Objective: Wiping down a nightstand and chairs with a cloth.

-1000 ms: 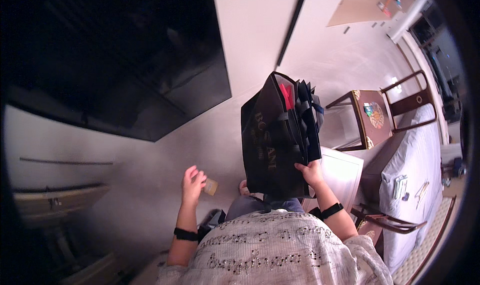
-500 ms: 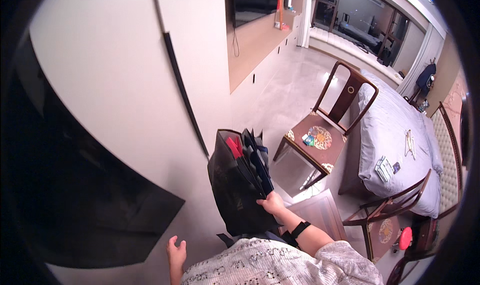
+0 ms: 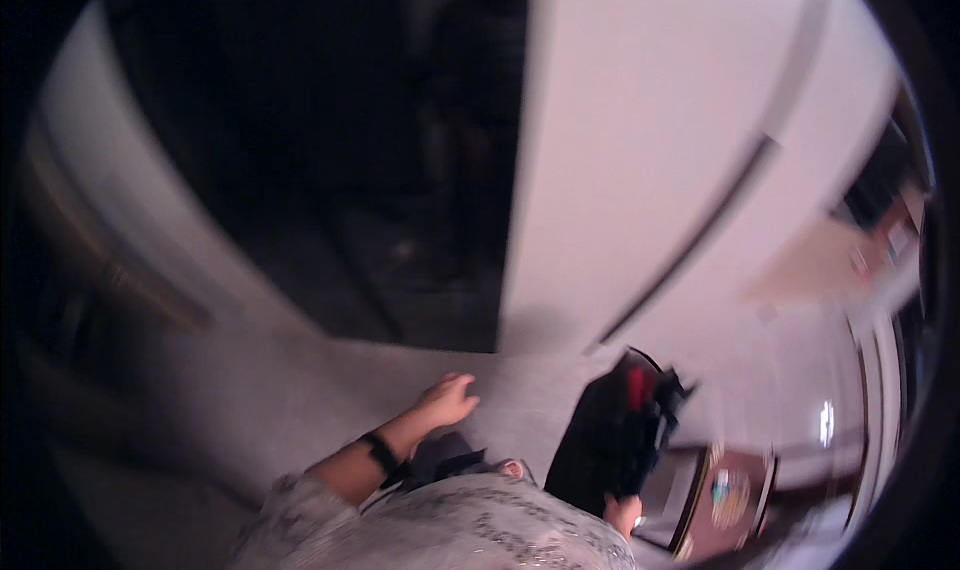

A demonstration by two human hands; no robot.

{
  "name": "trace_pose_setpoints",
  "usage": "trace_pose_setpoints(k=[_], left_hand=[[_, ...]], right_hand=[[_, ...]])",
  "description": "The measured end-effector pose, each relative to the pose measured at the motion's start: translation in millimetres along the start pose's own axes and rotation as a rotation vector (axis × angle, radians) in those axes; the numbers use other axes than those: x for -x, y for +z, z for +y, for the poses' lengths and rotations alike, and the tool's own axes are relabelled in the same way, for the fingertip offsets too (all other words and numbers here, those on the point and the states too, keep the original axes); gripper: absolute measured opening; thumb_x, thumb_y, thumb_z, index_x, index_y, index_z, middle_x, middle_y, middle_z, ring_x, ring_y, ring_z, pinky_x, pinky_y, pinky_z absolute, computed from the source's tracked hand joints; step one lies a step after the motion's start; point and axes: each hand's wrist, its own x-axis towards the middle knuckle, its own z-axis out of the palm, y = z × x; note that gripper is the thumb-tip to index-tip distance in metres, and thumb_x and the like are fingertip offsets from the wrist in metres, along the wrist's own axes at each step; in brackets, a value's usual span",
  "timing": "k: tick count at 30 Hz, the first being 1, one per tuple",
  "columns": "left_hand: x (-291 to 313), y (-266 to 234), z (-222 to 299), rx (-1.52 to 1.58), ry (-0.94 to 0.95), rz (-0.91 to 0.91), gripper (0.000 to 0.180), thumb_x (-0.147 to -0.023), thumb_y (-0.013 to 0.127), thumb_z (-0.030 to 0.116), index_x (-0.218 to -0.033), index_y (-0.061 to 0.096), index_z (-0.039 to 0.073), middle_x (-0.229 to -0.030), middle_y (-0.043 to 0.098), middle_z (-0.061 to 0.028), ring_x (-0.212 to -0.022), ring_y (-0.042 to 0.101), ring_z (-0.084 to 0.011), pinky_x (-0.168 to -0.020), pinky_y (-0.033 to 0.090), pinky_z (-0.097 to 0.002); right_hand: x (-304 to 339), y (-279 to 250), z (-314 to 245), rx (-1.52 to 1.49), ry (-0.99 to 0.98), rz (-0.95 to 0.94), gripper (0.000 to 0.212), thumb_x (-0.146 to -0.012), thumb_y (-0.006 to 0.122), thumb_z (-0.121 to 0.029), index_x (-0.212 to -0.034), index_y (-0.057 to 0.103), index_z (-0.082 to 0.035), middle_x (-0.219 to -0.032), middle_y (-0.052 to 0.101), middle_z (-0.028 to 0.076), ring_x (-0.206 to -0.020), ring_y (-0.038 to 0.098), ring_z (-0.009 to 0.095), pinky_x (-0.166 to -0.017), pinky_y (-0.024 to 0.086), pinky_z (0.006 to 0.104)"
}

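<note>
My right hand [image 3: 623, 513] is closed on the near edge of a black bag [image 3: 590, 435], which hangs at my right side. Inside the bag's open top a red thing [image 3: 637, 387] shows beside dark items, too blurred to name. In front of my body, my left hand [image 3: 448, 402] is held out over the floor with nothing in it. Its fingers are apart and point to the right. A dark glossy panel [image 3: 440, 310] stands ahead of that hand, not touched by it.
Right of the dark panel is a pale cabinet door [image 3: 620, 170] with a long black handle [image 3: 690, 240]. A wooden chair [image 3: 705, 515] with a patterned seat stands close beside the bag. Grey floor [image 3: 330, 410] lies below. Motion smears much of the view.
My view has swung left, so the dark panel is now ahead and the bed has left the picture. My left hand has come up and forward. The bag stays in my right hand.
</note>
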Motion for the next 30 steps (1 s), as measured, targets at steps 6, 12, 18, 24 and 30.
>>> trace_pose_setpoints(k=[6,12,18,24,30], left_hand=[[48.0,-21.8,-75.1,0.099,-0.199,0.101,0.046,-0.085,0.062,0.028,-0.123,0.05,0.004,-0.126,0.052,-0.0194,-0.111,0.057,-0.0365,-0.092,0.048,-0.046],[177.4,-52.3,-193.6,0.15,-0.629,0.093,0.053,-0.086,0.061,0.035,-0.128,0.047,0.005,-0.128,0.048,-0.023,-0.115,0.054,-0.0381,-0.09,0.048,-0.0488],[303.9,-98.8,-234.4,0.212,-1.047,0.498,0.051,-0.088,0.058,0.031,-0.13,0.046,0.005,-0.127,0.048,-0.0218,-0.11,0.058,-0.0398,-0.091,0.051,-0.047],[372.8,-43.6,-273.0,0.302,-1.359,0.556,0.054,-0.09,0.058,0.037,-0.133,0.046,0.008,-0.131,0.049,-0.0205,-0.117,0.056,-0.0368,-0.095,0.049,-0.0466],[390.2,-46.3,-293.8,0.437,-1.477,0.62,0.057,-0.086,0.062,0.042,-0.131,0.051,0.008,-0.128,0.053,-0.0235,-0.115,0.057,-0.0377,-0.096,0.047,-0.0485]], right_hand=[[-21.4,37.2,-40.7,0.509,-0.112,-0.412,0.04,-0.063,0.076,-0.04,-0.079,0.07,-0.004,-0.082,0.07,0.015,-0.083,0.069,0.032,-0.07,0.052,0.0453],[-41.0,99.7,-182.0,0.846,-0.69,-0.723,0.039,-0.066,0.072,-0.043,-0.082,0.071,-0.007,-0.083,0.07,0.014,-0.082,0.069,0.031,-0.068,0.053,0.0449],[-17.3,168.6,-326.7,1.028,-1.37,-0.829,0.039,-0.07,0.068,-0.045,-0.085,0.072,-0.01,-0.083,0.07,0.012,-0.081,0.068,0.031,-0.066,0.053,0.0446],[71.6,264.6,-461.3,0.649,-1.802,-0.714,0.038,-0.073,0.07,-0.042,-0.073,0.071,-0.005,-0.077,0.067,0.018,-0.076,0.065,0.037,-0.068,0.052,0.0493],[169.6,347.7,-596.9,0.454,-1.784,-0.8,0.038,-0.075,0.073,-0.039,-0.076,0.07,-0.001,-0.083,0.067,0.022,-0.083,0.064,0.038,-0.073,0.051,0.0488]])
